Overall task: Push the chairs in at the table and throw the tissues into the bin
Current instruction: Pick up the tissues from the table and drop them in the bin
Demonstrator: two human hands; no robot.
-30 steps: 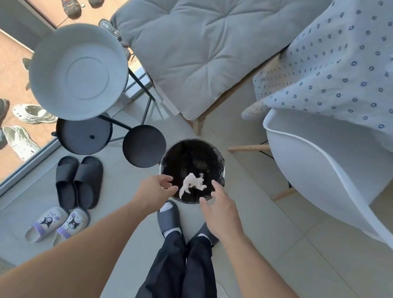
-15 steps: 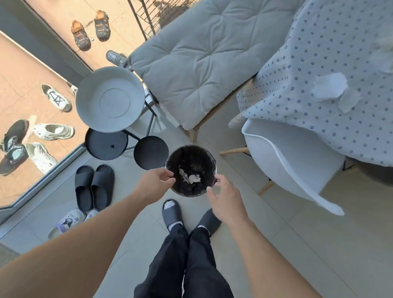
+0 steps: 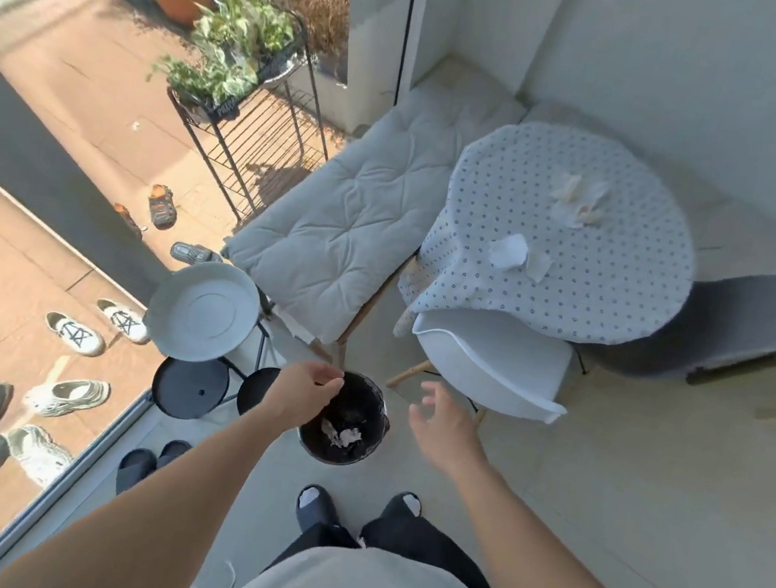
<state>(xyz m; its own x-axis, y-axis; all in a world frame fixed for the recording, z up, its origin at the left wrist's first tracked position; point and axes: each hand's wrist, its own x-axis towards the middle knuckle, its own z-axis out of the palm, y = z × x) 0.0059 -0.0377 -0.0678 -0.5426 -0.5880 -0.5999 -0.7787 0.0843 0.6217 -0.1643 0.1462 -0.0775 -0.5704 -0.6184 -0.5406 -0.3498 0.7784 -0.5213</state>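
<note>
A black bin stands on the floor in front of my feet, with white tissue lying inside. My left hand hovers over its left rim, fingers loosely curled with nothing in them. My right hand is open to the right of the bin, fingers spread. The round table with a dotted cloth carries crumpled tissues in the middle and near its front edge. A white chair is tucked partly under the table. A grey chair sits at the table's right.
A cushioned wooden chair stands left of the table. Left of the bin are a stand with a white tray and black round shelves. Dark slippers lie by the glass wall. Shoes and plants sit outside.
The view has risen and pulled back from the bin, showing the whole table. Both hands have lifted off the bin's rim, and the right hand has opened and drifted right.
</note>
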